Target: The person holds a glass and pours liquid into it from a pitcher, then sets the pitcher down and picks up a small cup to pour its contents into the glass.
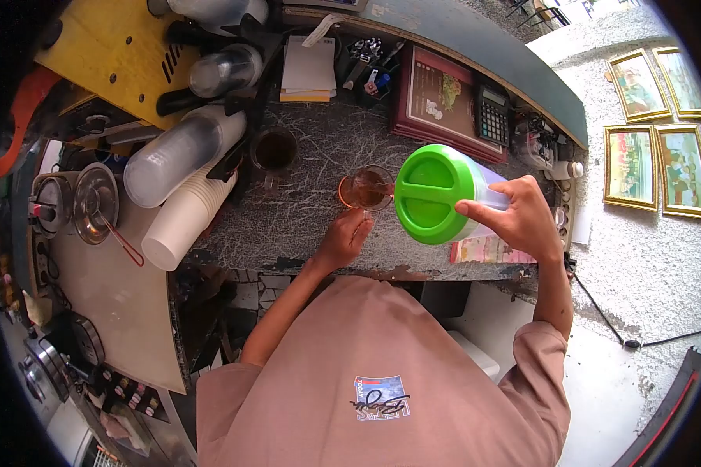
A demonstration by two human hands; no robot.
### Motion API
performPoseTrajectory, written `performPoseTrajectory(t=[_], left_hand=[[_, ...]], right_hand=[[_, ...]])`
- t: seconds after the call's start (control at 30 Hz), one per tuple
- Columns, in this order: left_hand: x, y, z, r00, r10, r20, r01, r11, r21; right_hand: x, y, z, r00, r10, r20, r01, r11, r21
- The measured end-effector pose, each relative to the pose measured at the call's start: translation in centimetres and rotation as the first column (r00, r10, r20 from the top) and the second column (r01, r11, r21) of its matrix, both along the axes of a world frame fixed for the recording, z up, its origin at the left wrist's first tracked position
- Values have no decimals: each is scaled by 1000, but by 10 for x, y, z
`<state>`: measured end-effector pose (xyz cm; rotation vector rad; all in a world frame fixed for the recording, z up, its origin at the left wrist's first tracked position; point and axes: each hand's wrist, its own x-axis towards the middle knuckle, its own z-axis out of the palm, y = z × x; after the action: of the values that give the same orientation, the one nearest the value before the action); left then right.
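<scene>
My right hand is wrapped round a clear pitcher with a bright green lid, tilted to the left. The lid's edge is beside a glass mug that holds brown liquid. My left hand has its fingers closed at the mug's handle, on the near side. An orange-rimmed round thing shows partly at the mug's left side. Further left on the dark scratched counter stands another glass mug with dark contents.
White stacked cups and clear plastic cups lie to the left. At the back are a notepad, dark red menus and a calculator. A metal strainer sits at far left.
</scene>
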<state>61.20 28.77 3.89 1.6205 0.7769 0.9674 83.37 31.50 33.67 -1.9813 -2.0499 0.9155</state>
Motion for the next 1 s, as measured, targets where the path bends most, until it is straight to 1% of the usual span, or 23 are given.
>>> performPoseTrajectory(t=[0.17,0.23,0.33,0.4,0.53,0.7,0.77,0.83,0.9,0.93,1.0], left_hand=[[1,0,-5,1000,-11,10,11,1000,7],[1,1,1,1000,18,4,-18,999,36],[0,1,0,1000,0,-15,0,1000,11],[1,0,0,1000,8,-11,-8,1000,17],[1,0,-2,1000,16,-5,-16,1000,13],[1,0,-4,1000,-2,-16,2,1000,10],[2,-1,-6,1000,-2,-11,2,1000,11],[2,-2,-8,999,37,-32,-36,999,24],[2,-2,-9,999,23,-36,-23,1000,16],[1,-2,-9,999,14,-40,-14,1000,7],[1,-3,-11,999,7,-45,-7,1000,-3]], right_hand=[[-1,0,0,1000,2,9,-2,1000,-7],[-1,1,0,1000,2,10,-2,1000,2],[-2,1,-1,1000,-15,11,16,1000,-25],[-1,-1,-3,999,-21,-24,21,1000,2],[3,-3,-10,999,-45,-24,45,999,-20],[8,-9,-19,991,-102,-83,101,995,-20],[13,-11,-24,990,-96,-104,96,995,-8],[20,-15,-30,988,-91,-127,92,996,3],[27,-22,-39,965,-194,-178,189,981,-42],[31,-25,-43,964,-196,-181,192,981,-41],[41,-33,-51,925,-262,-275,269,963,-12]])
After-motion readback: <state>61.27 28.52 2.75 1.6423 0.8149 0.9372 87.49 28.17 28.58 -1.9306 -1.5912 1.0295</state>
